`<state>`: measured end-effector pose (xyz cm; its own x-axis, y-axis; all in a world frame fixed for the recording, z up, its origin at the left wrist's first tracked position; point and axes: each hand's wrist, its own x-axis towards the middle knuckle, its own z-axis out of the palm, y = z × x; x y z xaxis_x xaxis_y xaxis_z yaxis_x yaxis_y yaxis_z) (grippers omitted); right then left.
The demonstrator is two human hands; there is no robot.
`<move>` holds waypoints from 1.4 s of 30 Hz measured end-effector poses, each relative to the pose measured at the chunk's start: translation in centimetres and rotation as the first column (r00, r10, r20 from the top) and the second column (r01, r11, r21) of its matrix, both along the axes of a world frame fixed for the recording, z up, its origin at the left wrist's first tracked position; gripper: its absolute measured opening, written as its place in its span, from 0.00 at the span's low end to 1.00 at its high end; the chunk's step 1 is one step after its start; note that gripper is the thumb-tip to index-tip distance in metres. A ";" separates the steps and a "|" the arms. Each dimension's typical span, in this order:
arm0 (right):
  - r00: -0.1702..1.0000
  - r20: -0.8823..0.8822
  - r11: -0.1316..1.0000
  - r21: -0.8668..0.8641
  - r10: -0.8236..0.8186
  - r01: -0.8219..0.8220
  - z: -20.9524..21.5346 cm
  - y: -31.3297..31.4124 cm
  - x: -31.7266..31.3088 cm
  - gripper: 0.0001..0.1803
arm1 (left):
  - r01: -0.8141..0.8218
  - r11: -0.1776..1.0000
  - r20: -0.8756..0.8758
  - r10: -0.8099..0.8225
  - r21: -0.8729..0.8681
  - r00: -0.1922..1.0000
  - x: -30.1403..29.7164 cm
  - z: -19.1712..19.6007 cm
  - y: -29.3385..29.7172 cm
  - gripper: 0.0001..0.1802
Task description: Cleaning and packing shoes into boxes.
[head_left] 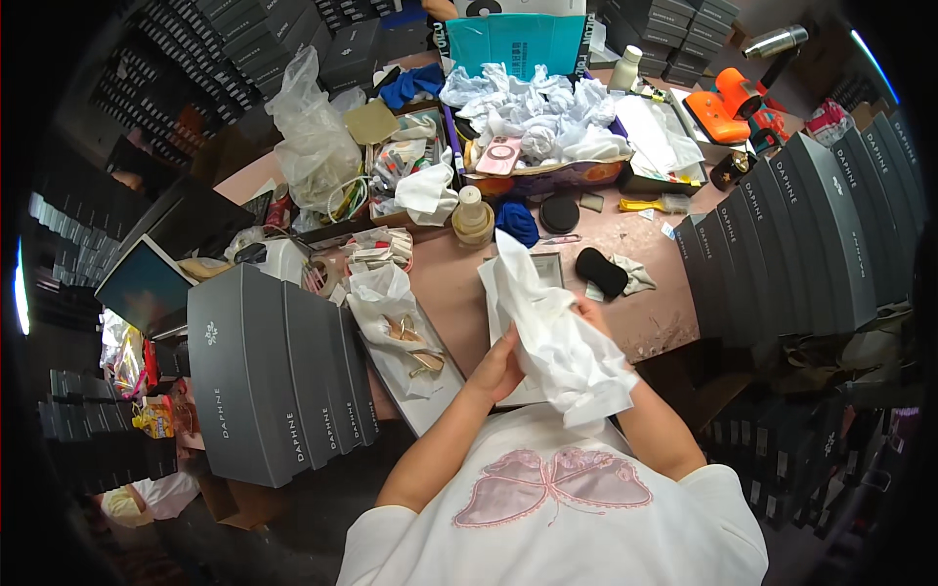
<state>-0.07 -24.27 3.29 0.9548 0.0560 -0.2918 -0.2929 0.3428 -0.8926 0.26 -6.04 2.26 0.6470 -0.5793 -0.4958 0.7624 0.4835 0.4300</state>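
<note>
Crumpled white tissue paper point(562, 342) is held up in front of my chest between both hands. My left hand point(502, 365) grips its left side, the thumb against the paper. Partly behind the paper, my right hand point(591, 314) has its fingers closed on the upper right side. Whether anything is wrapped inside cannot be seen. Below lies an open shoe box point(494, 293), mostly covered by the paper and my hands. To the left, another open box point(440, 400) holds tissue paper and a pair of beige strappy sandals point(420, 359).
Grey shoe boxes stand in rows at the left point(244, 391) and right point(821, 225). A black sponge point(601, 272), a yellow-handled brush point(655, 204) and a glue jar point(473, 220) rest on the pink table point(655, 317). Behind are crumpled paper point(537, 107) and a pink phone point(499, 154).
</note>
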 end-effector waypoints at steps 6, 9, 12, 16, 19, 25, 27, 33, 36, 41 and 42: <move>0.957 0.264 0.873 -0.430 -0.123 0.231 2.8 1.1 2.5 0.12 | -0.131 0.976 -0.082 0.119 -0.173 0.990 -0.3 2.0 1.6 0.29; 0.980 0.144 0.966 -0.239 0.136 -0.099 9.3 -3.2 0.3 0.11 | -0.339 0.918 -0.183 0.303 -0.208 0.935 0.4 2.3 3.9 0.28; 0.867 0.204 0.880 -0.249 0.456 -0.404 15.9 0.1 -4.6 0.08 | -0.359 0.895 -0.074 0.352 -0.265 0.933 0.6 -1.4 5.5 0.32; 0.782 0.248 0.552 -0.822 0.572 -0.143 10.5 3.9 -4.1 0.08 | -0.407 0.913 0.068 0.405 0.019 0.912 -0.1 2.1 3.6 0.33; 0.746 0.296 0.659 -0.711 0.596 -0.245 2.1 4.3 -3.7 0.12 | -0.445 0.869 0.198 0.407 0.216 0.892 -1.0 3.4 3.2 0.39; 0.969 0.009 0.963 -0.120 0.245 -0.242 2.6 3.6 -7.2 0.27 | -0.443 0.867 0.020 0.459 -0.228 0.888 1.6 3.6 4.9 0.32; 0.833 0.269 0.698 -0.693 0.483 -0.181 3.8 2.5 -6.7 0.27 | -0.414 0.906 0.219 0.423 -0.089 0.879 2.5 3.7 4.9 0.22; 0.949 0.172 0.933 -0.295 0.263 -0.205 4.5 0.6 -5.6 0.25 | -0.184 0.973 0.736 0.025 0.136 0.677 5.0 9.9 5.6 0.19; 0.969 0.056 0.971 -0.005 0.239 -0.239 2.0 -1.5 -6.1 0.26 | -0.366 0.898 0.859 -0.024 0.243 0.511 6.4 14.2 5.1 0.20; 0.985 -0.115 0.733 -0.658 0.130 -0.174 2.9 -6.8 -6.3 0.23 | -0.684 0.718 0.588 0.612 -0.131 0.529 8.0 19.8 4.9 0.26; 0.998 -0.054 0.592 -0.805 0.009 -0.049 2.6 -7.9 -6.3 0.22 | -0.625 0.741 0.521 0.645 -0.246 0.559 7.0 20.0 4.8 0.27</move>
<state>-6.36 -32.20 5.87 0.9434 -0.1938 -0.2691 -0.3314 -0.5195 -0.7876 7.27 -1.22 22.25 0.9939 0.0816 0.0737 -0.1098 0.7689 0.6299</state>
